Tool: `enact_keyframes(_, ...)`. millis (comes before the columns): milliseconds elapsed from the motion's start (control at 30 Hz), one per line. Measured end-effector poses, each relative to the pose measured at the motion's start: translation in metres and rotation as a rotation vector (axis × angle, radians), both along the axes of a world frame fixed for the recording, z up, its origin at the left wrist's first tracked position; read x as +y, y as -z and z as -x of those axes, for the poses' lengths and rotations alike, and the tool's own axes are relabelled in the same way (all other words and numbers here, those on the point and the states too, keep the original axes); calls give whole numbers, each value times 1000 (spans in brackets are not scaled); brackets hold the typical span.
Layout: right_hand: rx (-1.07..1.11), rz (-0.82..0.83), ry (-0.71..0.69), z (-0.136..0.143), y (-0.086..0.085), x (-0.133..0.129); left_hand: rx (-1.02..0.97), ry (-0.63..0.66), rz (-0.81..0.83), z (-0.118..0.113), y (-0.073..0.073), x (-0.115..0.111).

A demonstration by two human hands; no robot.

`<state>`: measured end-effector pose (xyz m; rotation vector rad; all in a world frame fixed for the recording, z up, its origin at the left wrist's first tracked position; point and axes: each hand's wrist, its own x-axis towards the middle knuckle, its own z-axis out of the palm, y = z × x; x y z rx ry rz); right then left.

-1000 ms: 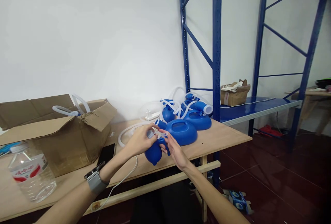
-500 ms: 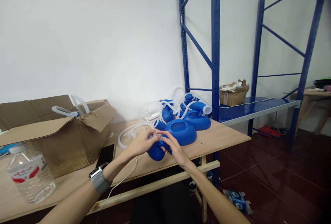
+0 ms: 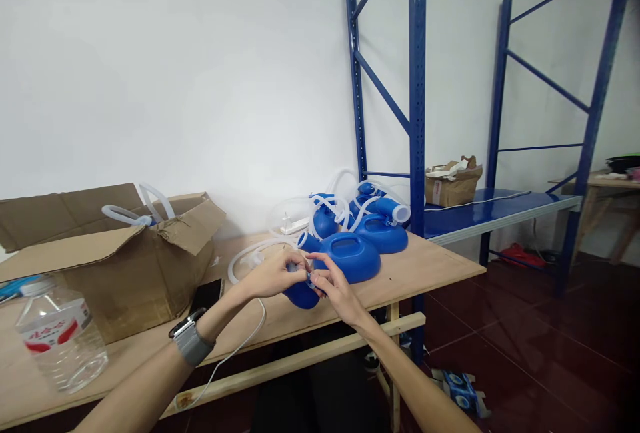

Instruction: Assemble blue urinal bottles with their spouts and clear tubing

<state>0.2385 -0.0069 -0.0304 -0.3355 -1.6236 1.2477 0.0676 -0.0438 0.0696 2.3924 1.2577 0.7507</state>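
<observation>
My left hand (image 3: 281, 273), with a watch on its wrist, is closed around a blue rounded plastic cap (image 3: 301, 297) held over the table's front part. My right hand (image 3: 336, 288) meets it from the right, thumb and fingers pinched at the cap's upper right side, index finger stretched toward the left fingertips. A small whitish piece shows between the fingers, too covered to make out. Right behind the hands stands a blue plastic urinal bottle (image 3: 353, 261) with a handle and an angled neck. A white hose (image 3: 239, 261) curves on the table left of it.
More blue bottles (image 3: 384, 234) with hoses crowd the back right. A cardboard box (image 3: 135, 286), a phone (image 3: 207, 294) and a clear water bottle (image 3: 60, 339) are at the left. A blue metal rack (image 3: 417, 153) rises beyond the wooden table's (image 3: 430, 266) right end.
My right fingers have curled in, and its thumb now presses on the cap's upper side. The cap has turned slightly, and its right-hand part is now hidden by my fingers.
</observation>
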Motion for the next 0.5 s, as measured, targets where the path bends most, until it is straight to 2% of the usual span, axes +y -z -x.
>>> enact_keyframes(300, -101, -237, 179, -6, 5, 0, 30, -65, -123, -6, 1, -3)
enact_keyframes(500, -110, -293, 195, -5, 5, -5, 71, -114, -147, -6, -3, -6)
